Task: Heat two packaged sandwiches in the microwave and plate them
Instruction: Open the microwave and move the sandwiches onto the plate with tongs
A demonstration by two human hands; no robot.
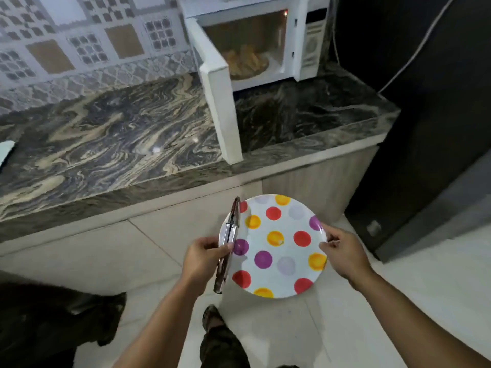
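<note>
A white plate (285, 229) with red, yellow and purple dots is held flat in front of me, below the counter edge. My left hand (203, 257) grips its left rim together with metal tongs (228, 243) that lie along that rim. My right hand (342, 254) pinches the right rim. Nothing lies on the plate. The white microwave (313, 41) stands at the back of the counter with its door (216, 96) swung open toward me. Inside, browned sandwiches (245, 61) sit on the turntable.
The marbled stone counter (106, 139) runs from the left to the microwave. A dark tall appliance (430, 128) stands at the right. A pale object (5, 152) peeks in at the counter's left edge. My feet and pale floor tiles (148, 251) are below.
</note>
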